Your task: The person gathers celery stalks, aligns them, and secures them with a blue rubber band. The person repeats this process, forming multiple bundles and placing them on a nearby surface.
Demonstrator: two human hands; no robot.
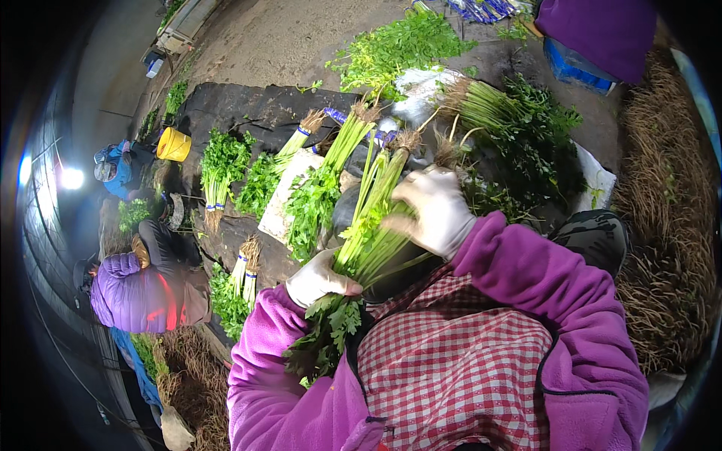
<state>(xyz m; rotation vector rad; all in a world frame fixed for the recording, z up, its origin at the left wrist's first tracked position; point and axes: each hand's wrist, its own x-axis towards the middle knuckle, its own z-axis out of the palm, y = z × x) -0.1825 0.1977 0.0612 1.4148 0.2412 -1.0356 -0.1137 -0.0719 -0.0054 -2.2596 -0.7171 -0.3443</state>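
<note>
In front of my chest I have a bunch of celery-like leafy stalks (366, 242), roots pointing away and leaves towards my lap. My left hand (321, 280), in a pale glove with a bare thumb tip, grips the lower stalks near the leaves. Over the upper stalks is my gloved right hand (431, 208), blurred, its fingers bent; whether it pinches a stalk cannot be told. Just beyond lies another rooted bunch (347, 141), its leaves beside a white board (287, 197). A banded bunch (293, 141) rests on that board's far side.
Tied bunches (217, 180) lie on dark sheeting (248, 104) at the left. A rooted heap (496, 110) is at upper right. Two people, one in a purple jacket (135, 293), one in blue (121, 166), sit left near a yellow bucket (174, 145). Another person's purple clothing (598, 34) shows top right.
</note>
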